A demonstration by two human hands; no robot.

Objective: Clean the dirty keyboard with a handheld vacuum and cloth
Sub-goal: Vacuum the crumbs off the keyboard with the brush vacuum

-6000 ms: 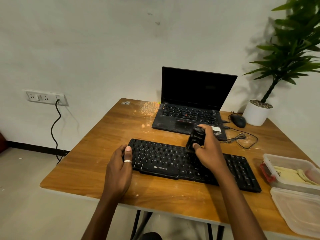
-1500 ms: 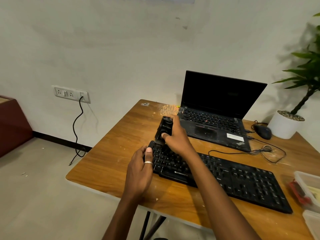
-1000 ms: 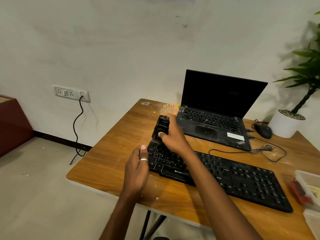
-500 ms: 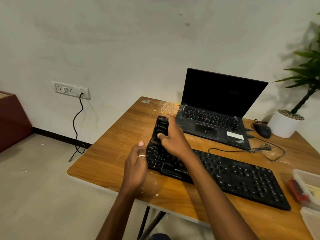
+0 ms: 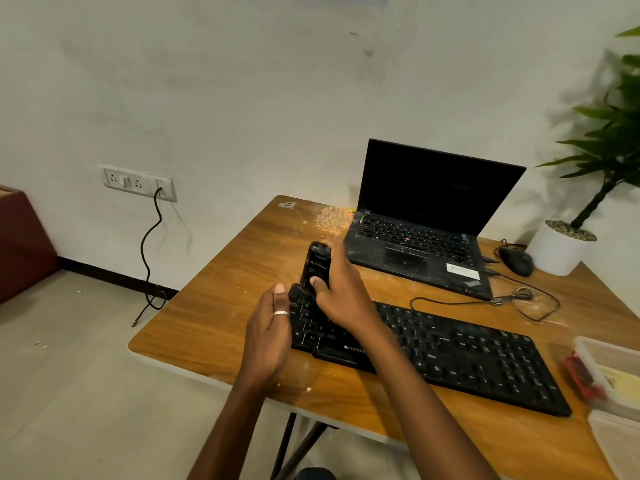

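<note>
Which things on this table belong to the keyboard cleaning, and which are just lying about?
Job: black handheld vacuum, gripped by the right hand; flat black plastic keyboard, held at its end by the left hand; yellowish cloth in the clear plastic tub.
Lying about: open black laptop; black mouse; green plant in a white pot.

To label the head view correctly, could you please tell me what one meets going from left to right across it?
wall socket → left hand → handheld vacuum → laptop → white plant pot. The keyboard and right hand overlap others, so they are left out.
</note>
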